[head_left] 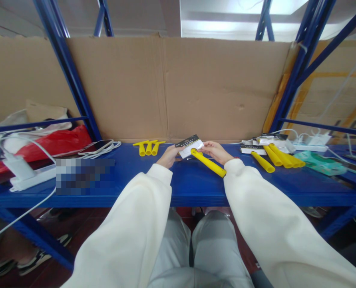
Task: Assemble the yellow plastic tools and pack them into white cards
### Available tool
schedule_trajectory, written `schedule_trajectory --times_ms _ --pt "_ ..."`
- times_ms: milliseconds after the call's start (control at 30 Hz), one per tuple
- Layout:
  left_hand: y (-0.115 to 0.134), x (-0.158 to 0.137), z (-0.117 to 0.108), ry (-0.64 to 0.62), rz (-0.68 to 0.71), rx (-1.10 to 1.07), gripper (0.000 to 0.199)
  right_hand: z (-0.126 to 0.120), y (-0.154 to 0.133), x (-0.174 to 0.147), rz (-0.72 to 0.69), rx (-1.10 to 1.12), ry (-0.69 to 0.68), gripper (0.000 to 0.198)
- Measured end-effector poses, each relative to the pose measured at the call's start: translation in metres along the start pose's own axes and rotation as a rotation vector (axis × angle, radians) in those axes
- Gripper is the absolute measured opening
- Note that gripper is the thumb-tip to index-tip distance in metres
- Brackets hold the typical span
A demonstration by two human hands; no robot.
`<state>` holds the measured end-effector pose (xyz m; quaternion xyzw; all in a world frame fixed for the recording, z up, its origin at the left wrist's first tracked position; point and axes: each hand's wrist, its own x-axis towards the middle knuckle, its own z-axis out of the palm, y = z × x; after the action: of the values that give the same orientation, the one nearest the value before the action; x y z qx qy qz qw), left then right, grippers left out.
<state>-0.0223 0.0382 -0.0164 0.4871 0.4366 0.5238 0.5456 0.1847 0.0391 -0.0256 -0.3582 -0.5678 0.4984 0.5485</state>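
A black-and-white printed card [190, 146] is held up between my two hands above the blue shelf. My left hand [168, 156] pinches the card's left edge. The fingers of my right hand [215, 151] are closed at its right edge. A long yellow tapered tube [210, 164] slants down to the right from the card's lower part, its far end close to my right cuff. Whether the tube is fastened to the card cannot be made out. Part of a thin dark item lies behind the tube, mostly hidden.
Three yellow T-shaped pieces [148, 147] stand at the shelf's back left. To the right lie several yellow tubes [281, 157] beside stacked cards [254, 149] and a green packet [320, 163]. A white power strip [34, 178], cables, a phone [96, 147] and a red bag [60, 144] occupy the left.
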Motion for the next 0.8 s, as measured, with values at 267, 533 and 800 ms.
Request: schedule_trajectory --times_ms 267,533,800 --pt "-0.005 0.011 -0.004 0.031 0.088 -0.046 0.012 0.000 0.000 -0.003 0.008 -0.033 -0.104 0.024" --pt "-0.007 0.012 -0.003 0.048 0.067 -0.096 0.024 0.003 -0.003 -0.008 0.069 -0.066 -0.162 0.035" --pt "-0.007 0.014 -0.004 0.114 0.035 -0.055 0.024 0.004 -0.002 -0.007 0.125 -0.056 -0.049 0.048"
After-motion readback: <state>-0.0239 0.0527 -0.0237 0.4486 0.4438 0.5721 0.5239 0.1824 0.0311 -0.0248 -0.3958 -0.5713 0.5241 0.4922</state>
